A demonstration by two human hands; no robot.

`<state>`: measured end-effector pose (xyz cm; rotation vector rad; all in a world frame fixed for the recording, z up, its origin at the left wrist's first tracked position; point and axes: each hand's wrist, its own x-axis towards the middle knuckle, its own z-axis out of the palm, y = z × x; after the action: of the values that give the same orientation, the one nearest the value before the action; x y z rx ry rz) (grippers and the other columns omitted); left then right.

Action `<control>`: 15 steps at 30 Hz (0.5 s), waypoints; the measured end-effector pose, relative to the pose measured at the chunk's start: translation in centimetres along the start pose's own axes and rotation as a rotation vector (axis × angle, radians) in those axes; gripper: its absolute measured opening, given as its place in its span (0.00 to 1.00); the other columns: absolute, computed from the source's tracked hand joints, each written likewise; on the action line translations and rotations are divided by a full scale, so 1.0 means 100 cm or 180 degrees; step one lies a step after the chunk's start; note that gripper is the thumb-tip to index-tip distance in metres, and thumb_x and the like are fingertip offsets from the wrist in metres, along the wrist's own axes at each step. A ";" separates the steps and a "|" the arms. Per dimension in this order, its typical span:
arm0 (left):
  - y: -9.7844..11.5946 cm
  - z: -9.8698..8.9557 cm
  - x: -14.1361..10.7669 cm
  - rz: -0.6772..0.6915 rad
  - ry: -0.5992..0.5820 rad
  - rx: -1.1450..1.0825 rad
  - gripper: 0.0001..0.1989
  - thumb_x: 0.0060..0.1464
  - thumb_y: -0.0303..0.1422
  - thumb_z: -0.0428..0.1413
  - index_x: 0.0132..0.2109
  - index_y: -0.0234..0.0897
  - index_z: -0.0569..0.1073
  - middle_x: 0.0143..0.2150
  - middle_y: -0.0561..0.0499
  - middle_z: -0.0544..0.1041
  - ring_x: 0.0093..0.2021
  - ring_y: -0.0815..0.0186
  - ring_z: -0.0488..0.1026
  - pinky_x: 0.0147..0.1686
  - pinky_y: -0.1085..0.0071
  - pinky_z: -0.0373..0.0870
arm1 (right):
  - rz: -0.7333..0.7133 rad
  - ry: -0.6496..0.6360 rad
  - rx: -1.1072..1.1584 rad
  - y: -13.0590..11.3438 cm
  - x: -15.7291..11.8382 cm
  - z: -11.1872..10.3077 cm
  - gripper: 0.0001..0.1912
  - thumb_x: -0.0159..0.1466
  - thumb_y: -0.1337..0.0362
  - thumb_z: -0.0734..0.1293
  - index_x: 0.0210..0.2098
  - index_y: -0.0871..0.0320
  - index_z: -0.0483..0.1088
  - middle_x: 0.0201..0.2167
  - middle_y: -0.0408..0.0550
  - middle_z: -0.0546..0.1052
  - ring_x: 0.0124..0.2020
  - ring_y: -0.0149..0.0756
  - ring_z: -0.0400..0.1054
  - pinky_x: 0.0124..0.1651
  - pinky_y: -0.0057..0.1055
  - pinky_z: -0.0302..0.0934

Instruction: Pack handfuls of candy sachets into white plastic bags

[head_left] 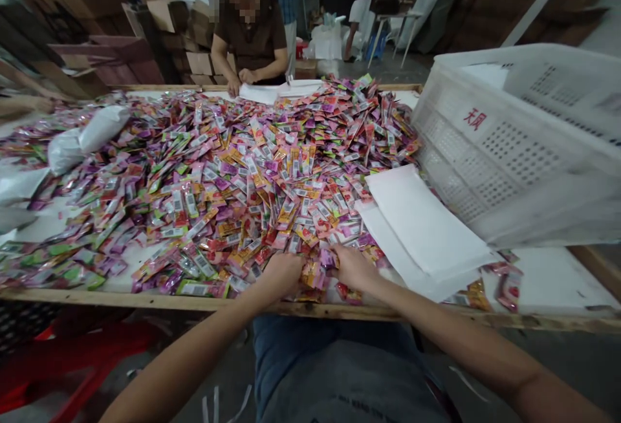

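Observation:
A broad heap of small, colourful plastic packets (252, 177) with barcodes, in pink, orange, purple and green, covers the table. At the near edge of the heap, my left hand (285, 271) is closed with curled fingers around small packets, partly hidden by the hand. Just to its right, my right hand (353, 269) pinches a small purple packet (328, 257). An orange and pink packet (313, 274) lies between the two hands. Flat white bags (422, 222) lie stacked to the right of my right hand.
A white perforated crate (490, 151) stands tilted at the right. Filled white bags (104, 127) rest at the left. A wooden rim (233, 303) borders the table. Across it, a person in brown (252, 41) handles white bags (281, 90). A red stool (92, 358) is below left.

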<state>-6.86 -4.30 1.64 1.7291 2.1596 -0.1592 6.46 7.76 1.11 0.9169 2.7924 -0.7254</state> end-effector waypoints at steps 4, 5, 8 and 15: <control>0.000 -0.001 0.000 0.0111 0.0100 0.0106 0.14 0.46 0.28 0.52 0.42 0.35 0.72 0.36 0.39 0.76 0.38 0.53 0.74 0.36 0.62 0.68 | 0.0178 -0.0058 0.0432 0.010 -0.001 -0.006 0.08 0.48 0.63 0.68 0.28 0.60 0.70 0.28 0.50 0.75 0.32 0.42 0.69 0.33 0.31 0.59; -0.002 -0.003 -0.002 0.0110 0.0100 0.0028 0.13 0.45 0.27 0.52 0.41 0.35 0.72 0.36 0.40 0.76 0.38 0.53 0.74 0.36 0.62 0.68 | 0.0247 0.0024 0.0703 0.016 -0.003 -0.011 0.08 0.48 0.62 0.68 0.26 0.60 0.69 0.25 0.48 0.75 0.29 0.40 0.68 0.32 0.30 0.59; -0.011 -0.012 -0.009 0.0118 0.0232 -0.0482 0.08 0.43 0.28 0.52 0.34 0.37 0.72 0.34 0.44 0.76 0.36 0.56 0.73 0.36 0.64 0.67 | 0.0278 0.0421 0.1434 0.033 -0.005 -0.027 0.10 0.49 0.58 0.66 0.27 0.59 0.69 0.23 0.43 0.73 0.26 0.35 0.66 0.29 0.28 0.60; -0.059 -0.023 -0.040 -0.0163 0.1097 -0.1996 0.07 0.41 0.26 0.51 0.32 0.38 0.68 0.31 0.52 0.71 0.32 0.66 0.69 0.33 0.72 0.66 | 0.0503 0.0992 0.1739 0.052 0.029 -0.058 0.14 0.46 0.62 0.68 0.32 0.60 0.68 0.28 0.46 0.75 0.30 0.37 0.69 0.36 0.33 0.63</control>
<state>-12.33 -8.63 4.36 1.3979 2.1485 0.7729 7.40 15.68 3.37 1.4276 2.7635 -1.4731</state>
